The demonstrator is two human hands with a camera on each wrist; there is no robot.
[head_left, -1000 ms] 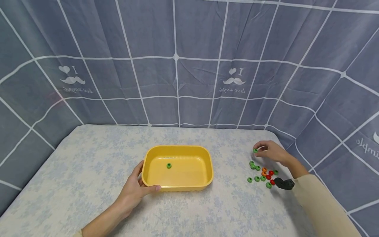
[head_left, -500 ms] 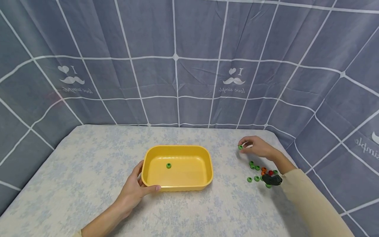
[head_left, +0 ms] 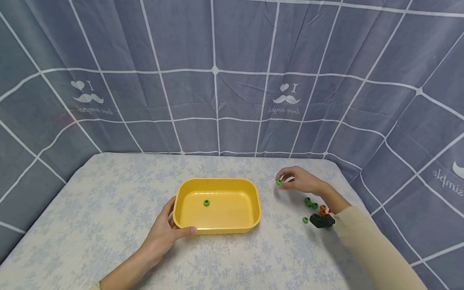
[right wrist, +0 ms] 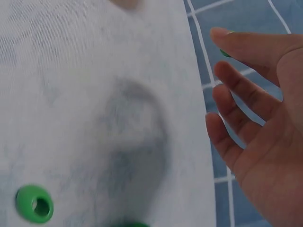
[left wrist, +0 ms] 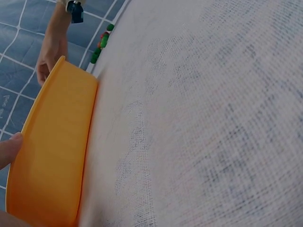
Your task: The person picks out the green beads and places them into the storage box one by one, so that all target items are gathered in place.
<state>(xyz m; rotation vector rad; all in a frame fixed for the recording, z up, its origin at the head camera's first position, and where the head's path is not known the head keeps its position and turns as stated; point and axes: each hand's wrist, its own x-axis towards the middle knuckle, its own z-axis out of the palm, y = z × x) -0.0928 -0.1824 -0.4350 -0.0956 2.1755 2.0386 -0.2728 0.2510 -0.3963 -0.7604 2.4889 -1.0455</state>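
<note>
A yellow rectangular tray (head_left: 221, 231) stands on the table, one green bead (head_left: 206, 203) lying on its floor. My left hand (head_left: 164, 231) grips the tray's near left corner, its thumb over the front rim. To the right of the tray, my right hand (head_left: 299, 180) pinches another green bead (head_left: 278, 182) between thumb and fingers, above the table. In the right wrist view the thumb hides most of that held bead (right wrist: 225, 53). Below that hand lie loose green beads (head_left: 309, 202) and orange beads (head_left: 322, 209), partly hidden by the right wrist's black device (head_left: 322, 220).
The table (head_left: 239, 262) wears a pale cloth with a blue flower print. Grey-blue curtains (head_left: 239, 96) with white grid lines hang behind it and along both sides. A single green bead (head_left: 305, 220) lies a little apart from the loose group.
My right hand has moved left with the green bead, from beyond the loose beads toward the tray. Its wrist device now covers more of the loose beads. The left hand and tray stay put.
</note>
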